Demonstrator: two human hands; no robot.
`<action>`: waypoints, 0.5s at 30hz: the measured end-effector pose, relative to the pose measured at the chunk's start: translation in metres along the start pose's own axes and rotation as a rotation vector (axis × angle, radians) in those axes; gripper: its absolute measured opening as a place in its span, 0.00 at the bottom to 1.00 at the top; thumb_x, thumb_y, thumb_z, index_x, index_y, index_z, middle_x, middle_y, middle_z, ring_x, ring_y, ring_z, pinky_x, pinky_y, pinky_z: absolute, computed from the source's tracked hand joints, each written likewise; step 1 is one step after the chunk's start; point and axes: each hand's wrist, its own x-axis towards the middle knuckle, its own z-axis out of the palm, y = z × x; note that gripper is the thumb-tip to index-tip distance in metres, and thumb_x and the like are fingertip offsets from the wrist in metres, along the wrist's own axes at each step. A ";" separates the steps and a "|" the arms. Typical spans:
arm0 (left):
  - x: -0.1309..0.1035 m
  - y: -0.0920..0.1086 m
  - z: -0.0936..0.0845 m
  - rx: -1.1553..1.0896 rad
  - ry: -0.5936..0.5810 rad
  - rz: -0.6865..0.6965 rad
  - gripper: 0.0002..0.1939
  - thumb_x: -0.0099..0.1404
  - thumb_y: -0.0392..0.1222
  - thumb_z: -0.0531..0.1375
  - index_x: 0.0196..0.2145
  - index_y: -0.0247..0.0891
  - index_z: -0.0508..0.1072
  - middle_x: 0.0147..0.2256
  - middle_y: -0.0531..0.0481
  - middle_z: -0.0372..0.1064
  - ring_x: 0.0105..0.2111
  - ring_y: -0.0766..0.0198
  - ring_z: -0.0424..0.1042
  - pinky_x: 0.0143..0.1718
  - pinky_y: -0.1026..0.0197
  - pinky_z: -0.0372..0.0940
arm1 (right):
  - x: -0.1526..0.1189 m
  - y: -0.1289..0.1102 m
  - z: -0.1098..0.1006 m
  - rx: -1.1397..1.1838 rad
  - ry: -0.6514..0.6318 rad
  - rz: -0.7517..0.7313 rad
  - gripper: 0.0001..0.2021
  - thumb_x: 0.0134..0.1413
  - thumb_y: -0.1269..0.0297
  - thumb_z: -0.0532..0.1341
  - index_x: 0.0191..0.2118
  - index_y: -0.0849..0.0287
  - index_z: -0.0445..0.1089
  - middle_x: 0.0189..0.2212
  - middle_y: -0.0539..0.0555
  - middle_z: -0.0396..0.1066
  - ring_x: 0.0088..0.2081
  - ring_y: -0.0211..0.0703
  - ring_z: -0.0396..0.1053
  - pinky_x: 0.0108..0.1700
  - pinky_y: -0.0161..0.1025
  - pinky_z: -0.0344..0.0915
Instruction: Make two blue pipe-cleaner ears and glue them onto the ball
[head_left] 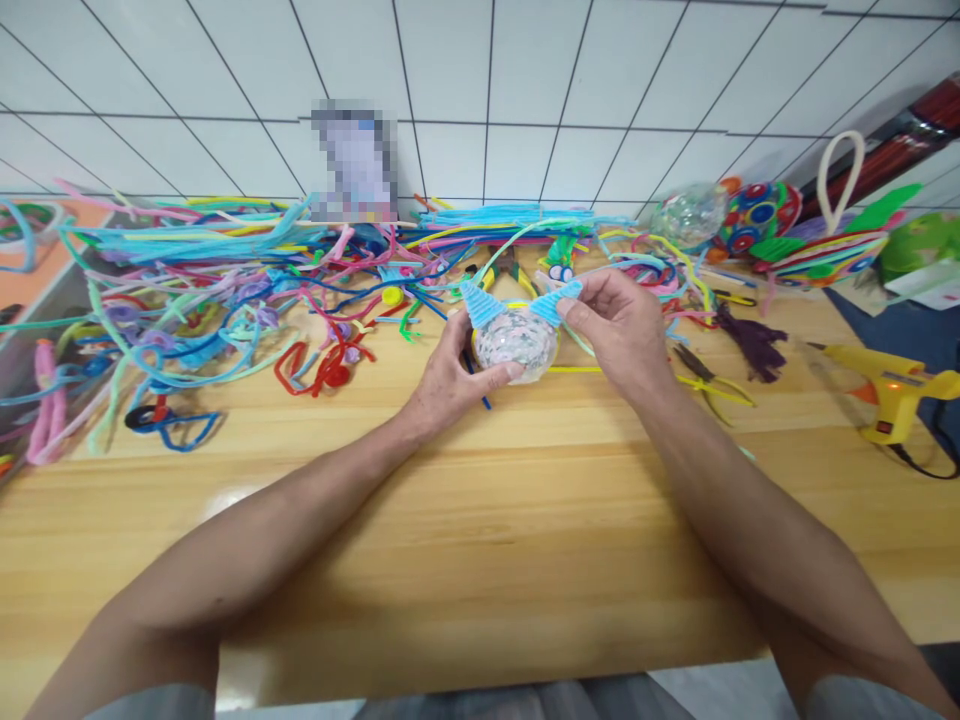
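A clear, rounded ornament [516, 343] with a glittery, bumpy surface is held above the wooden table. Two pointed light-blue pieces of ribbed pipe cleaner stand at its top, a left ear-like piece [481, 306] and a right ear-like piece [556, 303]. My left hand [457, 372] wraps round the ornament's left side, thumb across its lower front. Between the thumb and fingers of my right hand [621, 325] is the tip of the right blue piece. A yellow strip shows along the ornament's upper edge.
Pipe cleaners [225, 300] in many colours crowd the table's back and left. Yellow-handled pliers [712, 382] lie right of my hand, near a dark purple tassel [752, 343]. A yellow glue gun [892, 390] with a lit switch stands far right. Decorated balls [761, 215] line the tiled wall.
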 end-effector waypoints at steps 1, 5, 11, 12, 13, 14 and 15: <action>0.000 0.000 0.000 0.002 0.000 0.001 0.44 0.55 0.60 0.77 0.61 0.44 0.65 0.64 0.39 0.66 0.66 0.45 0.65 0.69 0.41 0.63 | 0.000 0.000 0.000 -0.002 -0.001 -0.003 0.15 0.55 0.51 0.72 0.32 0.52 0.69 0.28 0.46 0.70 0.31 0.39 0.67 0.36 0.41 0.67; 0.000 0.001 0.000 0.019 0.008 -0.002 0.44 0.55 0.60 0.77 0.61 0.44 0.65 0.63 0.39 0.66 0.66 0.44 0.66 0.69 0.40 0.63 | 0.000 0.001 -0.002 -0.007 -0.010 -0.003 0.14 0.56 0.52 0.72 0.32 0.52 0.70 0.28 0.46 0.70 0.32 0.40 0.68 0.39 0.42 0.69; -0.001 0.003 0.000 0.023 0.006 -0.005 0.44 0.55 0.58 0.77 0.61 0.43 0.65 0.64 0.38 0.66 0.67 0.44 0.65 0.69 0.40 0.63 | -0.001 0.002 -0.002 0.011 -0.012 0.002 0.13 0.55 0.54 0.73 0.33 0.52 0.70 0.29 0.47 0.70 0.33 0.41 0.69 0.40 0.43 0.69; -0.001 0.003 0.000 0.023 0.004 -0.004 0.44 0.55 0.58 0.77 0.61 0.43 0.65 0.63 0.38 0.66 0.66 0.44 0.66 0.69 0.40 0.63 | -0.001 0.002 -0.001 0.014 -0.015 0.002 0.13 0.55 0.54 0.73 0.33 0.52 0.70 0.28 0.47 0.70 0.33 0.41 0.69 0.39 0.43 0.69; 0.000 0.003 0.000 0.024 0.001 -0.002 0.43 0.55 0.58 0.77 0.61 0.43 0.65 0.63 0.38 0.66 0.66 0.44 0.66 0.68 0.40 0.63 | -0.001 0.002 -0.001 0.016 -0.019 0.003 0.12 0.55 0.55 0.73 0.33 0.52 0.70 0.28 0.47 0.70 0.33 0.41 0.68 0.39 0.43 0.68; 0.000 0.003 0.000 0.025 -0.001 -0.001 0.43 0.55 0.58 0.77 0.61 0.43 0.65 0.63 0.39 0.66 0.66 0.44 0.66 0.68 0.40 0.63 | 0.000 0.002 -0.001 0.015 -0.022 0.006 0.12 0.55 0.55 0.73 0.33 0.51 0.70 0.28 0.47 0.69 0.33 0.41 0.68 0.39 0.42 0.68; 0.000 0.003 0.000 0.027 -0.002 0.000 0.43 0.55 0.59 0.77 0.60 0.43 0.65 0.63 0.39 0.66 0.66 0.44 0.66 0.68 0.40 0.63 | 0.000 0.002 -0.001 0.012 -0.024 0.008 0.12 0.56 0.55 0.72 0.33 0.51 0.70 0.29 0.47 0.69 0.33 0.41 0.68 0.39 0.42 0.67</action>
